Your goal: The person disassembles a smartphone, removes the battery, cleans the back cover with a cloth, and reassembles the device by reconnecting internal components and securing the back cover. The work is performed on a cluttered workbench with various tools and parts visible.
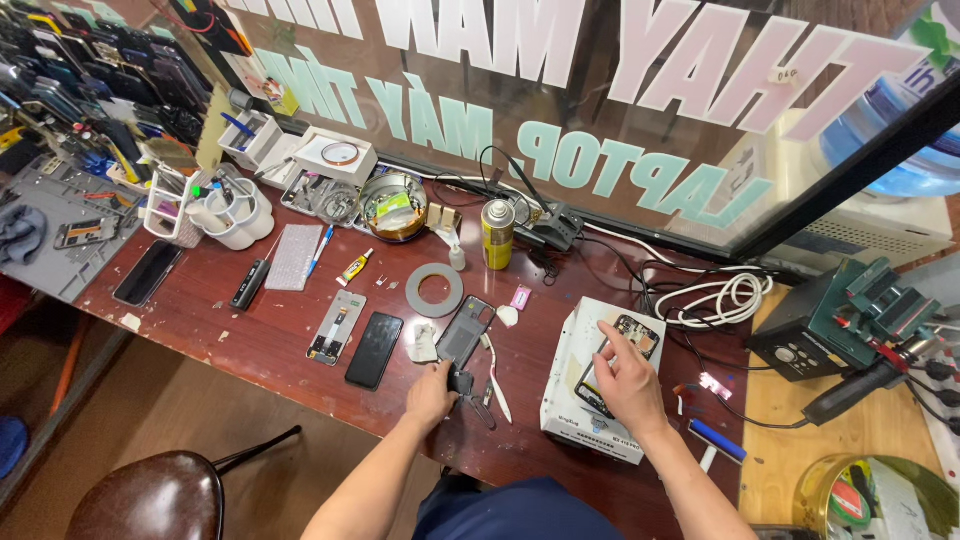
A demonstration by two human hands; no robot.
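we're looking down at a pretty packed counter [260, 340] here. our left hand [432, 395] is closing over a small dark tool [462, 383] by the near edge, and the hand is covering most of it, so we can't tell what it is or how tight the fingers are gripping. our right hand [628, 385] is resting on an opened phone [620, 362] lying on a white box [590, 400], index finger stretched out onto it, the other fingers loosely curled; the palm is hiding the phone's lower half. the box is sitting right at the near edge, slightly overhanging. just beside the left hand a grey phone back cover [466, 330] and a white spudger [497, 385] are crowding in, with a black phone [374, 350] and a tape ring [434, 290] further left. a yellow spray can [497, 234] is standing behind. cables [715, 300] are piling up to the right. the only open room is the bare strip along the near left edge.
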